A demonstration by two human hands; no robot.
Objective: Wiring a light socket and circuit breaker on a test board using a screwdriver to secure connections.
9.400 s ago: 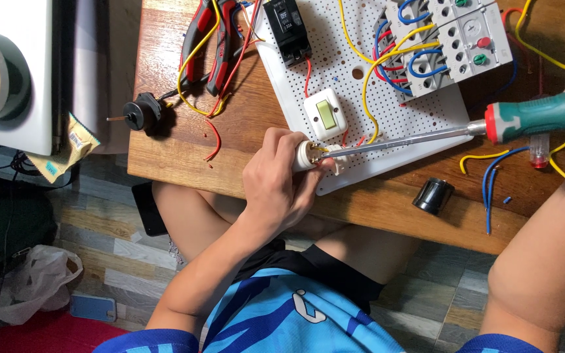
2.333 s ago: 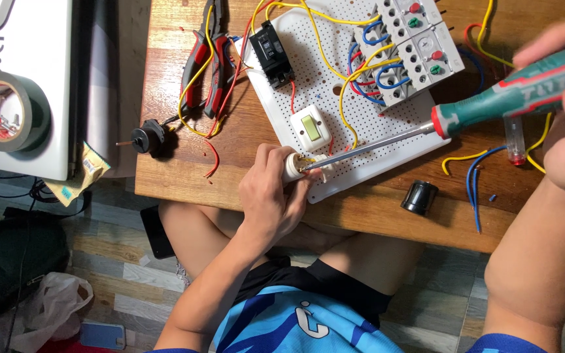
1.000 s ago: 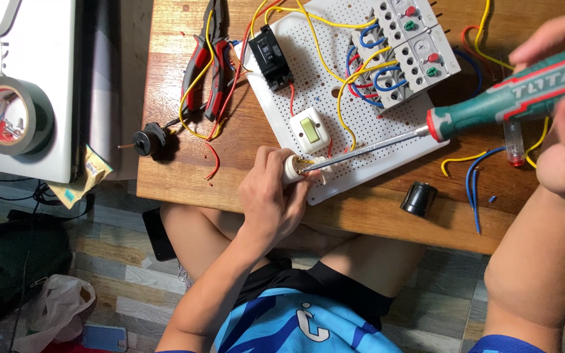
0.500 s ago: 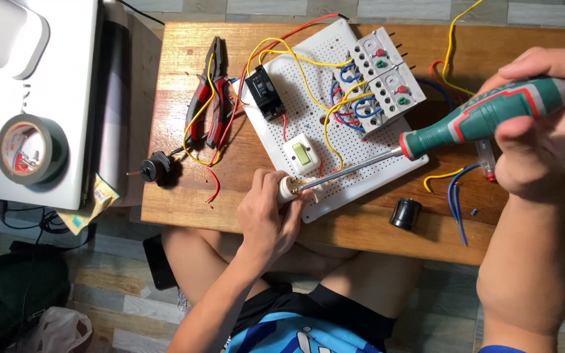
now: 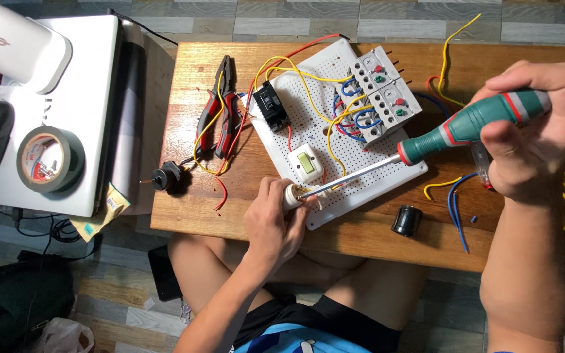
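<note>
One screwdriver (image 5: 452, 131) is gripped in the closed right hand (image 5: 534, 134). One white fitting (image 5: 291, 196) is pinched by the left hand (image 5: 273, 225) on one pegboard (image 5: 367, 180). One pair of pliers (image 5: 220, 108) is laid on the desk (image 5: 184, 216).

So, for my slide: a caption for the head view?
Right hand drives green screwdriver into white fitting held by left hand.

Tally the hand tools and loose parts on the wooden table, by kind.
Screwdriver, in right hand: 1
Pliers: 2
White perforated board: 1
Black cylindrical caps: 1
Black round plug: 1
White fitting, in left hand: 1
Total: 7
</note>
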